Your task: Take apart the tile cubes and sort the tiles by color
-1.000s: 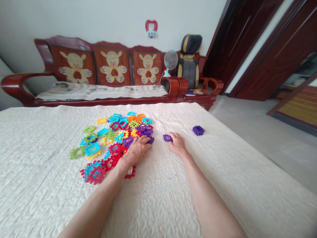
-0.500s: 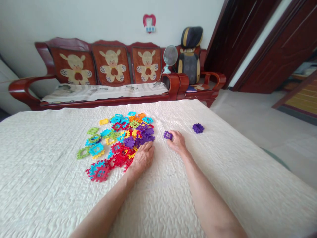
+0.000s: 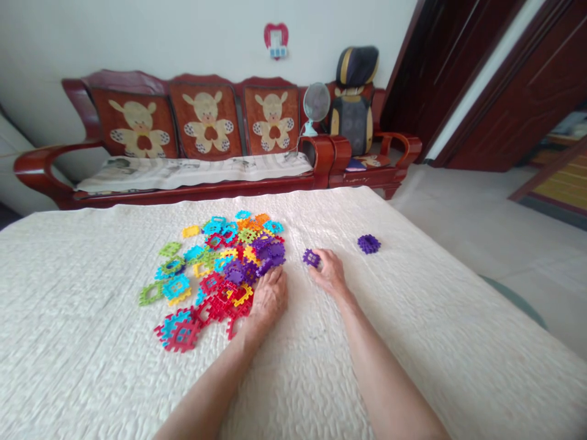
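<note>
My right hand (image 3: 331,273) pinches a small purple window-shaped interlocking plastic piece (image 3: 311,257) between thumb and fingers, just above or on the quilted cover. To its left, my left hand (image 3: 270,294) rests at the right edge of a heap of toothed plastic pieces (image 3: 222,299). Its fingers are bent and close together, the tips against the purple pieces (image 3: 270,252); the thumb is hidden, as is anything beneath the fingers. Red, blue, green, yellow and orange pieces make up the rest of the heap. A separate purple stack (image 3: 369,244) lies further right.
A white quilted cover (image 3: 413,342) spreads over the surface under my hands. Beyond its far edge stand a wooden sofa (image 3: 211,189) with bear cushions, a small fan (image 3: 316,102) and a chair with a massage cushion (image 3: 352,122). Tiled floor (image 3: 463,214) lies to the right.
My view has shifted slightly, so the heap appears a little lower. Both hands stay in nearly the same places, the right one keeping its purple piece.
</note>
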